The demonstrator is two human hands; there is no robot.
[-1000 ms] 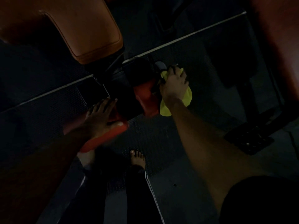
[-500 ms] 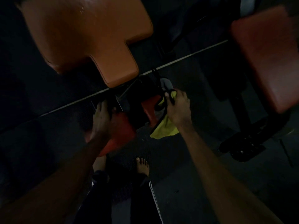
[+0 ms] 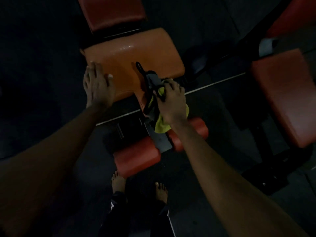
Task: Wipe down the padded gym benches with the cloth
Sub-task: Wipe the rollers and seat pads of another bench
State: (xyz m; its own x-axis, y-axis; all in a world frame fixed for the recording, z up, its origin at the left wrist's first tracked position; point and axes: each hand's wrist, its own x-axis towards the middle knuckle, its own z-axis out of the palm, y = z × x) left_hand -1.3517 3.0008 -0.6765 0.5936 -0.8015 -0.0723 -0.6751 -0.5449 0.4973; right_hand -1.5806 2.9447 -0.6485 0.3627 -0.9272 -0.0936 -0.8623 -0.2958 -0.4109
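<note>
near bench, orange seat pad (image 3: 133,65): wet sheen toward its far edge. left hand (image 3: 98,86) lies flat on the near left corner. right hand (image 3: 172,100) sits at the narrow near end, fingers curled round a yellow cloth (image 3: 161,125) and a black strap (image 3: 142,69) whose loop lies on the pad. darker red back pad (image 3: 112,12) beyond. red roller pads (image 3: 136,156) below the seat. dark floor (image 3: 51,57) with a pale line (image 3: 213,84) across it; bare feet (image 3: 160,190) stand on it. second bench (image 3: 280,93) to the right.

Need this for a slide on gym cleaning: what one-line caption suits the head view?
Left hand rests on the orange bench pad while the right hand grips a yellow cloth.
</note>
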